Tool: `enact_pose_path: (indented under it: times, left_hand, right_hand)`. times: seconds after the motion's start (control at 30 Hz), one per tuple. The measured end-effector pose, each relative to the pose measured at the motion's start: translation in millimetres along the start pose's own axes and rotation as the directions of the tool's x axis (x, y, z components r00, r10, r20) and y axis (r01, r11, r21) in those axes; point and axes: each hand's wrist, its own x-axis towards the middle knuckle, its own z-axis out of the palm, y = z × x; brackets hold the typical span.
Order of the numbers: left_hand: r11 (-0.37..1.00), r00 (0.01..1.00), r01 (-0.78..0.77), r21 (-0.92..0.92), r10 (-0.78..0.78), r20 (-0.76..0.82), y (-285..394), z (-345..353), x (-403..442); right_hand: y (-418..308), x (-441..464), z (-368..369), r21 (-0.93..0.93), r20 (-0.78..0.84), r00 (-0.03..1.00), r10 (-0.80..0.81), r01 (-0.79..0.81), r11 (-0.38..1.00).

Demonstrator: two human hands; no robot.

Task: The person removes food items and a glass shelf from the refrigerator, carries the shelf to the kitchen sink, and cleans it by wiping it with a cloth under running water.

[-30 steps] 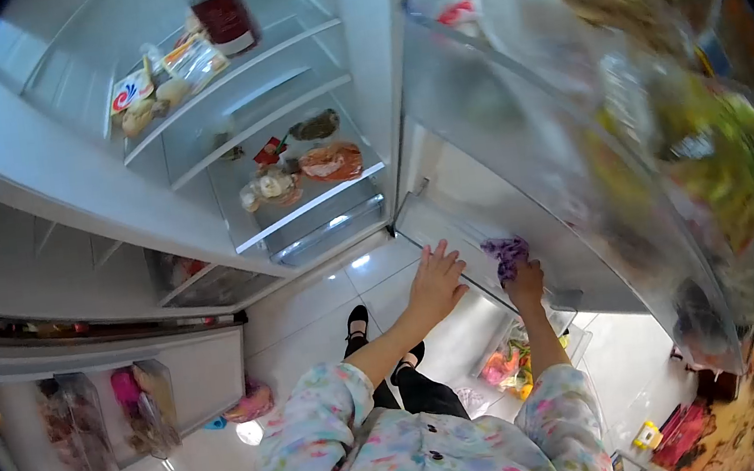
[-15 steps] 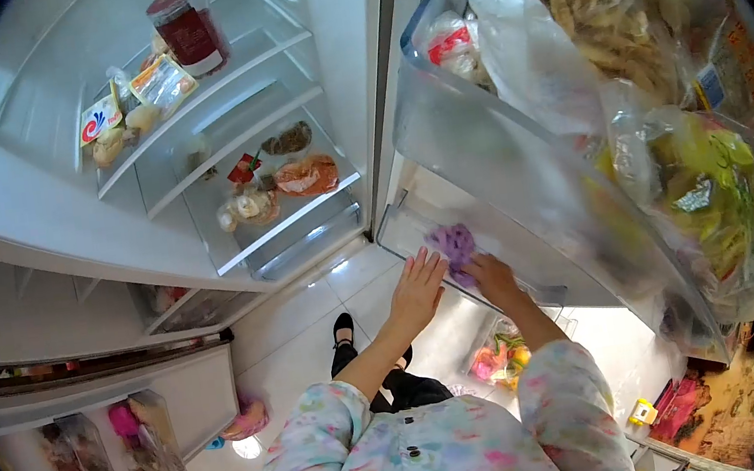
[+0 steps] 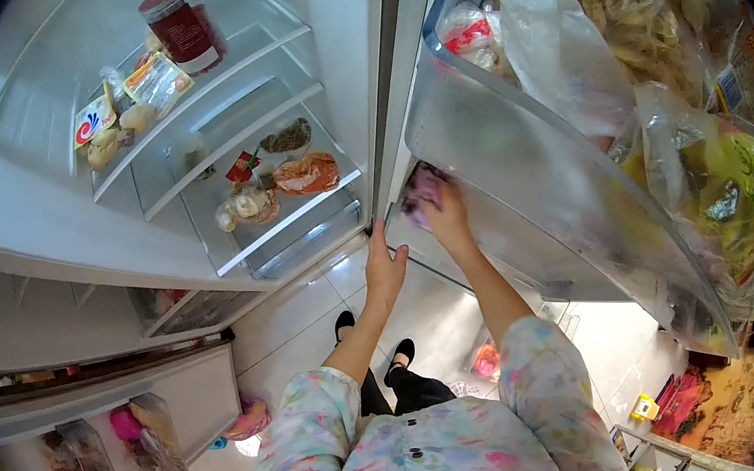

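My right hand is closed on a crumpled purple cloth, blurred by motion, held against the inside of the refrigerator door below the upper bin. Much of the cloth is hidden by the fingers. At the near corner of the low clear door bin, my left hand has its thumb and fingers on either side of the rim. Above my right hand juts the large clear upper door bin, loaded with plastic bags. A bag of dried, pale slices and a yellow-green bag bulge out of it.
To the left, the open refrigerator's shelves hold a red-lidded jar, eggs and bagged food. Lower left is another open door with filled bins. A colourful bag lies on the tiled floor near my feet.
My right hand has carried the purple cloth up and left toward the door's inner edge. My left hand has shifted left and down to the bin's corner. The view has tilted slightly.
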Motion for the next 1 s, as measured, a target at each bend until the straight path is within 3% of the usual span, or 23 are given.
enact_pose_path:
  times: [0.07,0.13,0.23,0.27,0.37,0.43,0.47,0.5,0.53,0.57,0.6,0.63,0.7,0.8,0.83,0.9,1.0]
  left_hand:
    - [1.0,0.998,-0.015,-0.016,0.016,0.057,-4.0,-4.9,1.0]
    - [0.998,0.996,-0.054,0.007,0.054,0.074,-5.9,-8.0,2.4]
    - [0.998,0.993,-0.068,0.01,0.067,0.1,-9.9,-6.7,8.4]
    - [0.999,0.993,-0.043,-0.003,0.043,0.114,-11.0,-6.9,10.4]
    - [0.993,0.996,-0.061,0.101,0.053,0.078,2.1,-11.0,4.5]
    - [0.963,0.989,-0.132,0.236,0.143,-0.03,17.5,-8.6,-1.7]
    - [0.909,0.959,-0.244,0.337,0.279,-0.059,26.4,-6.8,-3.2]
    - [0.832,0.909,-0.342,0.437,0.411,-0.073,36.8,-4.8,-4.5]
    - [0.733,0.84,-0.422,0.533,0.537,-0.074,42.6,-1.1,-5.2]
    - [0.765,0.873,-0.445,0.466,0.486,0.036,42.0,6.9,-4.8]
    - [0.796,0.888,-0.456,0.398,0.435,0.149,40.1,17.9,-2.9]
    - [0.826,0.885,-0.457,0.329,0.385,0.262,43.4,27.8,-0.8]
    - [0.765,0.807,-0.439,0.471,0.105,0.582,54.6,52.5,3.3]
    - [0.537,0.656,-0.604,0.59,-0.086,0.75,36.4,102.9,6.8]
    - [0.509,0.661,-0.637,0.579,-0.026,0.75,31.8,112.5,7.9]
    - [0.446,0.648,-0.705,0.552,0.087,0.757,19.4,131.7,4.1]
    - [0.402,0.597,-0.784,0.473,0.281,0.752,-40.3,167.7,15.6]
  right_hand:
    - [3.4,14.6,30.8,-0.182,-0.019,0.99,-0.137,0.131,0.974]
    - [8.3,12.8,48.7,-0.29,-0.047,0.998,-0.034,0.019,0.957]
    - [36.4,10.8,43.0,-0.335,0.05,0.997,-0.052,0.066,0.94]
    - [47.3,17.0,28.9,-0.385,0.15,0.974,-0.17,0.216,0.897]
    - [38.4,17.2,-32.4,-0.29,0.207,0.973,-0.1,0.159,0.944]
    - [54.9,5.1,-49.7,-0.359,0.01,0.956,-0.292,0.276,0.892]
    - [64.9,-5.5,-59.9,-0.403,-0.083,0.918,-0.387,0.324,0.856]
    - [84.1,-18.8,-71.8,-0.273,-0.091,0.991,-0.099,0.071,0.959]
    - [97.5,-33.0,-82.4,-0.149,-0.134,0.991,0.005,-0.025,0.988]
    - [111.0,-47.4,-92.9,-0.017,-0.175,0.979,0.109,-0.113,0.993]
    - [115.7,-60.4,-100.1,0.096,-0.296,0.955,0.035,-0.006,0.995]
    - [114.1,-72.8,-107.9,0.063,-0.23,0.968,0.101,-0.089,0.994]
    - [107.4,-95.3,-125.5,-0.017,-0.105,0.966,0.238,-0.241,0.97]
    - [98.3,-118.0,-136.0,-0.368,0.116,0.94,0.319,-0.258,0.893]
    - [140.3,-137.4,-128.4,-0.338,-0.018,0.991,0.136,-0.134,0.932]
    - [114.4,-147.9,-136.6,-0.283,0.003,0.99,0.144,-0.137,0.949]
    - [94.9,-165.5,-141.6,-0.214,-0.115,0.975,0.189,-0.21,0.954]
